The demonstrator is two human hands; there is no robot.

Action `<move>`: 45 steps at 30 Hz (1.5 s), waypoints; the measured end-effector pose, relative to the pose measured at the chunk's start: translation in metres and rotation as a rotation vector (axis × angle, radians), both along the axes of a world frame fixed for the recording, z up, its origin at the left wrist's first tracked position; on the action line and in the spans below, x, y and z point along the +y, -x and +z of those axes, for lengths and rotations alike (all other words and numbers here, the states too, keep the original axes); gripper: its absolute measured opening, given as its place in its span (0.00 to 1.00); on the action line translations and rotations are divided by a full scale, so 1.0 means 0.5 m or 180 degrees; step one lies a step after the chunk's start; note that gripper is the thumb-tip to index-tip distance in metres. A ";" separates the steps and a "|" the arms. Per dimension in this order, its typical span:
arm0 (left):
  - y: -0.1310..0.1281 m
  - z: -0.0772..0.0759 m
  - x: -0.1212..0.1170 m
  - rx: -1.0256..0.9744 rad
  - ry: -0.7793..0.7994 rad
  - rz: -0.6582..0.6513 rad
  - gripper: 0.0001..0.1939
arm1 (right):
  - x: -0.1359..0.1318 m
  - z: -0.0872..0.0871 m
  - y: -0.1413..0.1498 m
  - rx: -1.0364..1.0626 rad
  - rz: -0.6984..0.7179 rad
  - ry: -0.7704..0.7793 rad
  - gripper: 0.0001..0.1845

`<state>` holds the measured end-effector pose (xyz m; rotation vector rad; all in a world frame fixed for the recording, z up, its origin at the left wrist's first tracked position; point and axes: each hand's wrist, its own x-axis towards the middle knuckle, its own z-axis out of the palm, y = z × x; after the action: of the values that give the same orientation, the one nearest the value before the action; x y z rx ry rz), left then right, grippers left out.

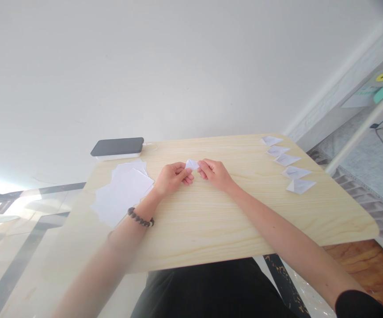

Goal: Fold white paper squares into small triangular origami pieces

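Note:
Between my two hands is a small folded piece of white paper [191, 164], raised a little over the middle of the table. My left hand [174, 176] pinches its left side, thumb toward me, with a dark bead bracelet [140, 217] on that wrist. On the right side, my right hand [214, 173] grips the paper's edge between thumb and fingers. Left of my hands lies a spread stack of white paper sheets [121, 190]. Several folded white paper shapes [292, 171] stand in a row at the table's right side.
A dark-topped flat device [117, 147] with a white cable lies at the table's back left corner. The pale wooden table [198, 225] backs onto a white wall [184, 70]. A white metal leg [360, 132] rises beyond its right edge.

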<state>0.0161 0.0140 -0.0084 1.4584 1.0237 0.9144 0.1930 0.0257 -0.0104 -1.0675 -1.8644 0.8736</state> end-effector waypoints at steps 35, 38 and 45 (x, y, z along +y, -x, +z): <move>-0.011 0.021 -0.022 0.1337 -0.1049 0.0475 0.21 | -0.004 -0.002 0.005 -0.0036 0.0305 0.0181 0.15; -0.009 0.018 -0.021 0.1322 -0.1044 0.0495 0.21 | -0.004 -0.004 0.004 -0.0030 0.0352 0.0217 0.15; -0.005 0.012 -0.016 0.1468 -0.1064 0.0593 0.22 | 0.000 -0.009 0.003 -0.0022 0.0414 0.0220 0.09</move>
<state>0.0185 0.0062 -0.0023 1.9364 1.4117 0.9334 0.1917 0.0256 -0.0149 -1.0003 -1.9388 1.0170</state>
